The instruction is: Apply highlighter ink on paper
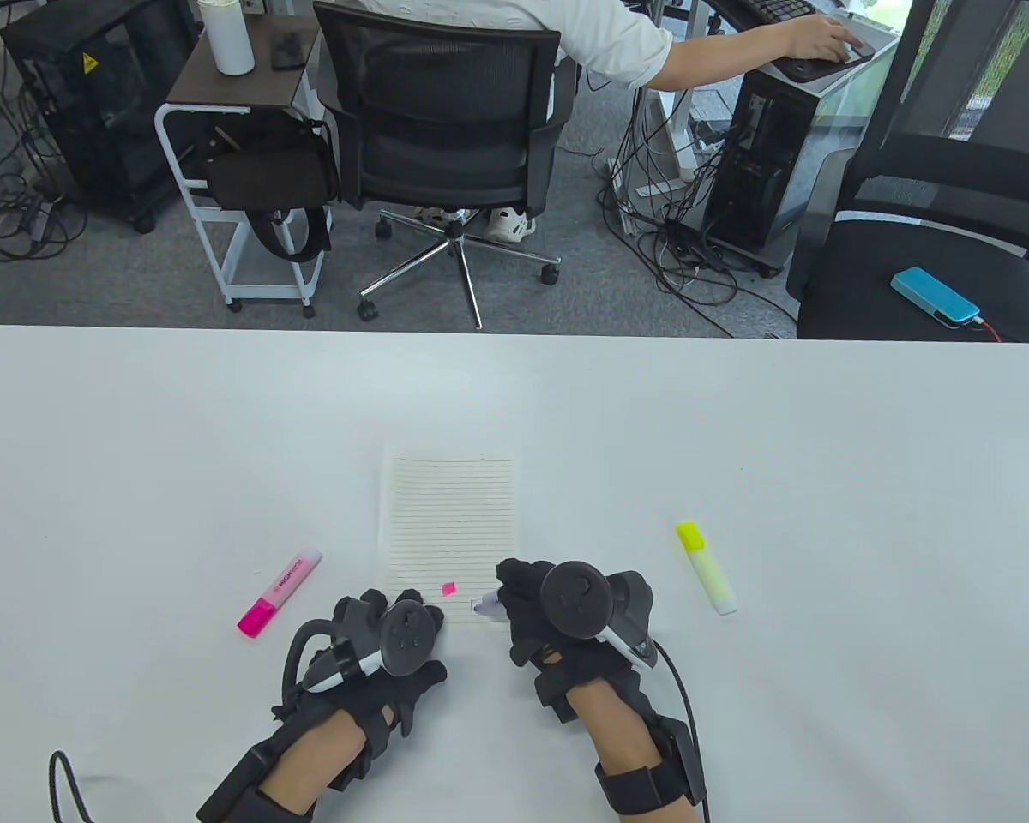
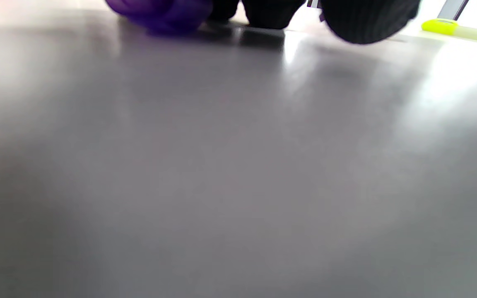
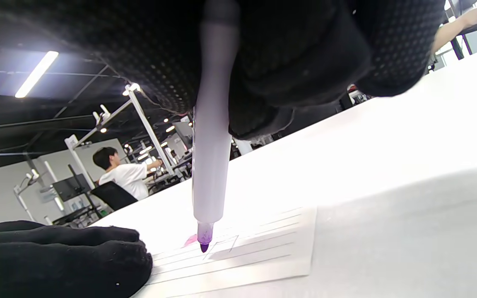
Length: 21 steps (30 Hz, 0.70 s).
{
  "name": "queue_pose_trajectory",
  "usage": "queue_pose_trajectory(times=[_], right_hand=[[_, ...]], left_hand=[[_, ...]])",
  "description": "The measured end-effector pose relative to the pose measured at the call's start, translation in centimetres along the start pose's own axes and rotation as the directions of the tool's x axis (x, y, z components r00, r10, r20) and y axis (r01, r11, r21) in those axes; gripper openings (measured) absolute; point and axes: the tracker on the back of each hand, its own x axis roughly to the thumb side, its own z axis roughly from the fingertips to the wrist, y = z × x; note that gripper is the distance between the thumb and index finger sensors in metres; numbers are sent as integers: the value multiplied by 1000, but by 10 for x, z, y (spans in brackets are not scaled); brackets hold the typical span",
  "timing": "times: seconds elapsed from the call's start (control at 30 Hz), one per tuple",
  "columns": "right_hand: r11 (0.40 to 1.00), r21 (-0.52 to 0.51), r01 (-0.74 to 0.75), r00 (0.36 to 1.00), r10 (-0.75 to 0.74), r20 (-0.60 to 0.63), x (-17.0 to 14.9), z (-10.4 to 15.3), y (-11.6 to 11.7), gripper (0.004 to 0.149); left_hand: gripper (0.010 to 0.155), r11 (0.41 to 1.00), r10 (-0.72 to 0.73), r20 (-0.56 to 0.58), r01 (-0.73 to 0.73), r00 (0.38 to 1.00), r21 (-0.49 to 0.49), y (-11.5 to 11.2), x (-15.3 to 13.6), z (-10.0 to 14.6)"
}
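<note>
**poster1:** Right at the near edge, your right hand has its fingers wrapped round a purple highlighter, tip down on the bottom of the lined paper, just right of a small pink mark.

**poster2:** And your left hand?

**poster1:** It's resting on the paper's near-left corner. I honestly can't tell how its fingers lie or whether they hold anything. A purple blob at the top of the left wrist view is too blurry to call.

**poster2:** Further out?

**poster1:** Pink highlighter off to your left, yellow highlighter to your right, both capped on the white table, apart from the paper.
</note>
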Motion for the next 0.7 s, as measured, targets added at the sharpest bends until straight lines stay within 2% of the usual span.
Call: queue_pose_trajectory(times=[0.2, 0.4, 0.57, 0.7], right_hand=[[1000, 10, -16, 1000, 16, -3, 1, -1, 3, 36], [999, -3, -53, 998, 53, -44, -4, 0, -5, 36], [999, -4, -41, 998, 41, -48, -5, 0, -5, 36], [1000, -15, 26, 999, -26, -45, -8, 0, -2, 37]], left_hand=[[70, 1000, 1, 0, -1, 1000, -4, 0, 0, 0], [70, 1000, 5, 0, -5, 1000, -4, -1, 0, 0], [70, 1000, 5, -1, -5, 1000, -4, -1, 0, 0], [70, 1000, 6, -1, -6, 1000, -6, -1, 0, 0]])
